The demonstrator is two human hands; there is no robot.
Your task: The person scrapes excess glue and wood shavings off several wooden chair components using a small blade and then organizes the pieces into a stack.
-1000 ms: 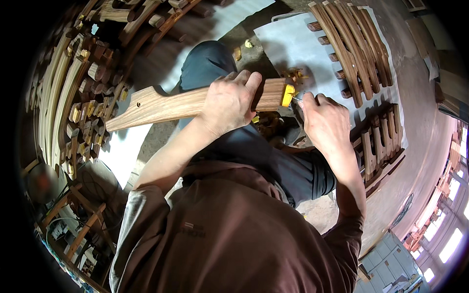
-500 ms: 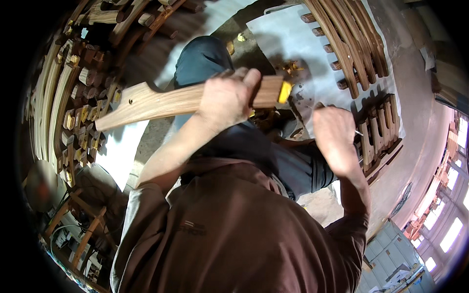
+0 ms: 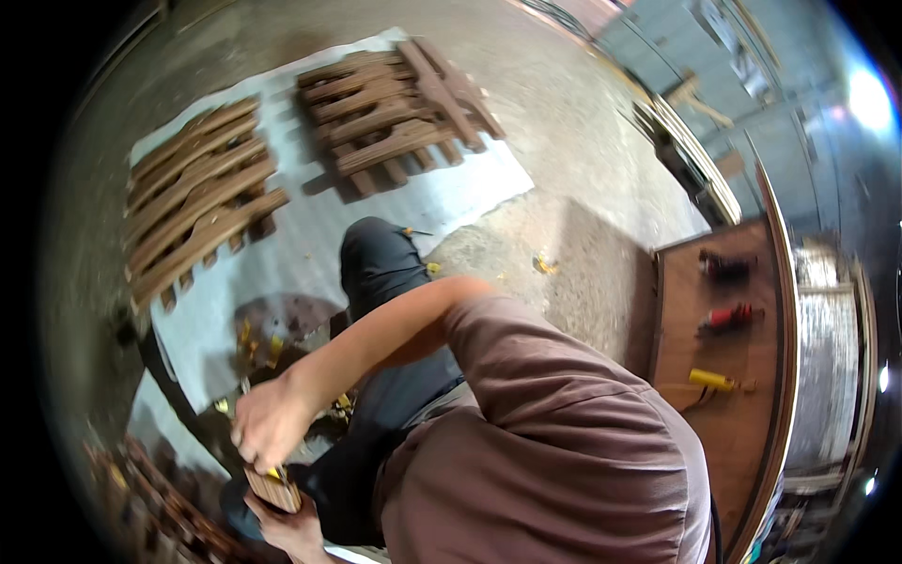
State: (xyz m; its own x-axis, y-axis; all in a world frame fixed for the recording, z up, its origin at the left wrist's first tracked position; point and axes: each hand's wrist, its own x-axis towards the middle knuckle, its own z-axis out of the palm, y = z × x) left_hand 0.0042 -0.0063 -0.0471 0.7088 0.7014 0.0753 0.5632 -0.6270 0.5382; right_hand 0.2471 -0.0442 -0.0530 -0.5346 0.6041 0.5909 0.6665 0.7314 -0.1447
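Observation:
At the lower left my left hand (image 3: 293, 531) grips a curved-looking wooden piece (image 3: 275, 492), its striped end facing up and most of its length hidden. Yellow tape (image 3: 274, 473) shows at that end. My right hand (image 3: 272, 423) is closed right above the end, fingertips at the tape. A thin pale tip (image 3: 246, 385) pokes out of the right fist; its kind is too small and blurred to tell. Both hands are beside my dark-trousered leg (image 3: 371, 404).
Stacked wooden pieces (image 3: 202, 193) and a second stack (image 3: 390, 117) lie on a white sheet (image 3: 282, 235). Yellow scraps (image 3: 545, 265) litter the floor. More wooden pieces (image 3: 160, 508) are at the lower left. A brown bench (image 3: 700, 376) at right carries a red tool (image 3: 728, 320) and a yellow one (image 3: 711, 380).
My view has swung to the right, bringing the stacks and bench into sight. My right hand, formerly apart from the wooden piece, is now at its taped end. My left hand keeps its hold.

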